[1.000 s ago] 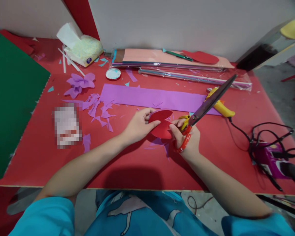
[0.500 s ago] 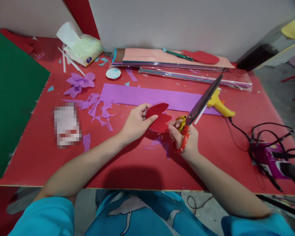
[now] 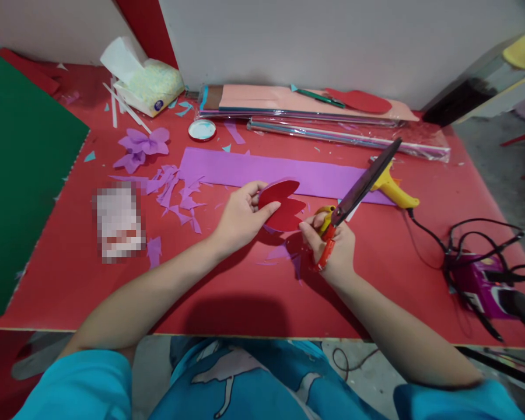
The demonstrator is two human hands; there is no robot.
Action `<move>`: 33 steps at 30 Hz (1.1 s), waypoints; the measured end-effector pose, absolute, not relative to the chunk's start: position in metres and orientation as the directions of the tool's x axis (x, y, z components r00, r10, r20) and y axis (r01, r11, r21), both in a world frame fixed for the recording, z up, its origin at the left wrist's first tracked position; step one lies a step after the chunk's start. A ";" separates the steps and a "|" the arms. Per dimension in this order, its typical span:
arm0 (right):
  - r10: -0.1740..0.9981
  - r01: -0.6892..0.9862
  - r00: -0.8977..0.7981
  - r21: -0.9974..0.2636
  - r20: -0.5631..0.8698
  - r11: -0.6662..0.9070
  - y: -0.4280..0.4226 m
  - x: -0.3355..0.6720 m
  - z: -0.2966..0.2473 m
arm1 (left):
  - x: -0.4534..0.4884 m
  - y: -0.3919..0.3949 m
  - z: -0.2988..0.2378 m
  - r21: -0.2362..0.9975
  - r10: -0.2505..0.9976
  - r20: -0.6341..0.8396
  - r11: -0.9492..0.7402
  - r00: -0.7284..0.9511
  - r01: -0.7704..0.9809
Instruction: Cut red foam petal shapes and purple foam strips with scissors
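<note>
My left hand (image 3: 244, 219) pinches a red petal-shaped cutout (image 3: 284, 216), thumb on its red face, with a purple layer showing along its edges. Scissors (image 3: 365, 184) with red and yellow handles rest in my right hand (image 3: 332, 245), blades pointing up and away to the right. The right thumb and forefinger are at the lower right edge of the cutout. Behind both hands lies a long purple strip (image 3: 262, 169). Purple scraps (image 3: 175, 192) are scattered to its left, and a few more lie under the cutout.
A yellow glue gun (image 3: 396, 189) lies right of the scissors, its cord running to a purple box (image 3: 481, 286) with black cables. Purple flowers (image 3: 144, 146), a tissue pack (image 3: 151, 87) and a round lid (image 3: 202, 130) sit at back left. Wrapped sheets (image 3: 297, 105) line the wall.
The scissors have turned slightly in my right hand, with their blades shifting a little to the right. The cutout has moved slightly up and left in my left hand.
</note>
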State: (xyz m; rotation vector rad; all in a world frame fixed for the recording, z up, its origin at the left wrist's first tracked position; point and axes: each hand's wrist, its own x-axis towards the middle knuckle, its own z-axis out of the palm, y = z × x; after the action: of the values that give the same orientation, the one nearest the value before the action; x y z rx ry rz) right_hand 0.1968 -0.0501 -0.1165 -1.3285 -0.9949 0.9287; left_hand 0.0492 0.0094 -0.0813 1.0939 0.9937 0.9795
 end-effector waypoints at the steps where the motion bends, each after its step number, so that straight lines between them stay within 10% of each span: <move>1: 0.947 0.017 0.318 -0.999 0.043 0.040 -0.050 0.197 -0.117 | 0.049 0.009 -0.081 0.976 0.957 -0.140 0.177 0.254 -0.126; 24: 0.937 0.109 0.340 -0.993 0.076 0.040 -0.050 0.196 -0.113 | 0.048 0.012 -0.086 0.978 0.952 -0.096 0.145 0.291 -0.152; 33: 0.948 -0.023 0.309 -0.997 0.069 0.080 -0.051 0.200 -0.115 | 0.046 0.008 -0.079 0.978 0.819 -0.200 0.131 0.538 0.164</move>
State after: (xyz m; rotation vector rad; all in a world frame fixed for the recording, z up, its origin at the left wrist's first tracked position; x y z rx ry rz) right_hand 0.1996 -0.0509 -0.1149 -1.2610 -0.9864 0.9404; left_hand 0.0457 0.0078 -0.0785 1.3869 0.9268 0.5905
